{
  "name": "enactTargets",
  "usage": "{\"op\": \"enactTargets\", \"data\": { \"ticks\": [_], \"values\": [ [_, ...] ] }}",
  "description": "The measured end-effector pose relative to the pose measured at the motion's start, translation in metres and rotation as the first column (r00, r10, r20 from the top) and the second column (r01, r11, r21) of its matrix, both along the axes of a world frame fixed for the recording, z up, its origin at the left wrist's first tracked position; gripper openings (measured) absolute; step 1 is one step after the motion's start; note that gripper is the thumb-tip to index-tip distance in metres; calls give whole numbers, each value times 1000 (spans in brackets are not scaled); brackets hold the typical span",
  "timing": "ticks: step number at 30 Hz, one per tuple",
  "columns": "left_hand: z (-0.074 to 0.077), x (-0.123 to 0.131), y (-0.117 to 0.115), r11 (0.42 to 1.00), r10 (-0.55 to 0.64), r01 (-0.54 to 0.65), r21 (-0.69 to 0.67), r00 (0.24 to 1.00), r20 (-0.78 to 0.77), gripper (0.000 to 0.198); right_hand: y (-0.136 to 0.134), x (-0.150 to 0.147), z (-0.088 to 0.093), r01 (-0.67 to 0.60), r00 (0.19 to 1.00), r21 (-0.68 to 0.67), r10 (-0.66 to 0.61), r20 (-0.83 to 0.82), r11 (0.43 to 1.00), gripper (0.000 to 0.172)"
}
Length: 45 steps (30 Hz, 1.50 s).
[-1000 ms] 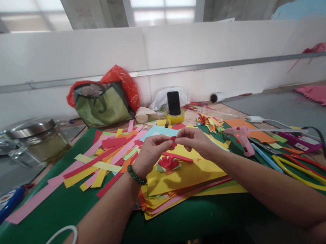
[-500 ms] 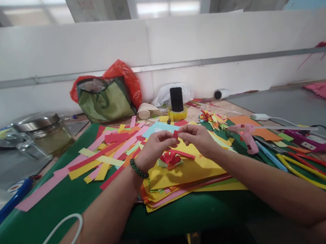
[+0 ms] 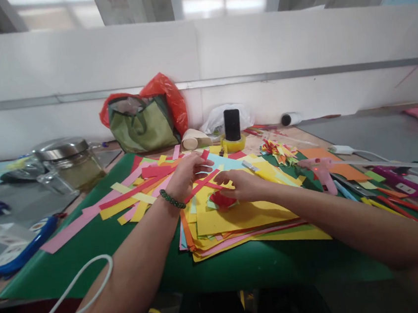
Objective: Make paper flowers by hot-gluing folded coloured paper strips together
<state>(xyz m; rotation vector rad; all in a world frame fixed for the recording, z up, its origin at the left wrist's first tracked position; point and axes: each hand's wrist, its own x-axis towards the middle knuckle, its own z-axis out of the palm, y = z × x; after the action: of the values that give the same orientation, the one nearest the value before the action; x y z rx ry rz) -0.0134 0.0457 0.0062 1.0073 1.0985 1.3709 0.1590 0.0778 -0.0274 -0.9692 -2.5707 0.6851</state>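
A small red paper piece (image 3: 205, 155) shows at the fingertips of my left hand (image 3: 188, 176), which is closed on it and wears a green bead bracelet. My right hand (image 3: 244, 185) hovers over the yellow sheets (image 3: 245, 217) with fingers bent and apart, nothing plainly between them. Beneath its fingertips lies a red paper flower (image 3: 223, 200) with pale green edges, partly covered by the hand. A red paper strip (image 3: 203, 184) runs slantwise between both hands; whether the right fingers touch it I cannot tell.
Coloured paper strips (image 3: 138, 196) spread leftward over the green sheet (image 3: 102, 242). At right are a pink glue gun (image 3: 319, 172), scissors (image 3: 361, 187) and a purple power strip (image 3: 404, 181). Behind stand a phone (image 3: 232, 125), a glass jar (image 3: 70, 166) and a green bag (image 3: 142, 126).
My hands have moved apart; before, they met around the small red piece. My right hand has come down toward the flower, while the piece stays with my left. The view has shifted slightly.
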Motion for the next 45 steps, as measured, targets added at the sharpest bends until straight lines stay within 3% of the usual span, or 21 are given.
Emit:
{"op": "enactTargets", "data": {
  "ticks": [4, 11, 13, 17, 20, 22, 24, 27, 30, 32, 35, 40, 45],
  "values": [
    [0, -2, 2, 999, 22, -22, -24, 1000, 21, 12, 1, -14, 8, 33, 980, -20, -29, 198, 999, 44],
    [0, -3, 2, 1000, -24, 24, -15, 999, 26, 12, 6, 2, 3, 197, 966, -31, -189, 175, 980, 36],
    [1, -1, 0, 997, -75, 75, -1, 997, 12, 13, 5, 11, 7, 205, 974, -26, -201, 104, 978, 30],
    [3, 4, -5, 987, -160, 160, 13, 987, -30, 14, -3, 22, 25, 180, 964, 9, -175, -200, 984, 17],
    [3, 6, -5, 984, -161, 167, 61, 982, -95, 16, -14, 29, 38, 178, 954, 5, -171, -248, 984, 14],
    [4, 4, -5, 985, -132, 148, 92, 978, -162, 14, -22, 39, 43, 186, 972, 12, -182, -150, 983, 14],
    [6, -1, -5, 988, -122, 146, 59, 949, -292, 9, -29, 55, 43, 211, 975, 51, -213, 55, 976, 16],
    [11, -10, -7, 978, -207, 199, -68, 851, -483, 10, -37, 87, 39, 303, 882, 175, -345, 322, 937, 28],
    [15, -16, -8, 957, -286, 259, -133, 752, -594, 10, -41, 103, 34, 315, 885, 142, -344, 312, 938, 29],
    [15, -19, -7, 963, -261, 247, -108, 746, -612, 10, -40, 95, 32, 244, 953, 53, -249, 172, 968, 21],
    [12, -23, -4, 975, -214, 208, -73, 813, -541, 9, -32, 58, 30, 146, 989, -22, -147, -10, 989, 19],
    [11, -32, -1, 946, -324, 294, -139, 809, -490, 14, -10, -4, 17, 69, 997, -121, -73, -29, 990, 14],
    [12, -31, -2, 947, -322, 290, -140, 832, -452, 15, 5, -8, 3, 32, 999, -300, -41, -23, 953, 23]
  ]
}}
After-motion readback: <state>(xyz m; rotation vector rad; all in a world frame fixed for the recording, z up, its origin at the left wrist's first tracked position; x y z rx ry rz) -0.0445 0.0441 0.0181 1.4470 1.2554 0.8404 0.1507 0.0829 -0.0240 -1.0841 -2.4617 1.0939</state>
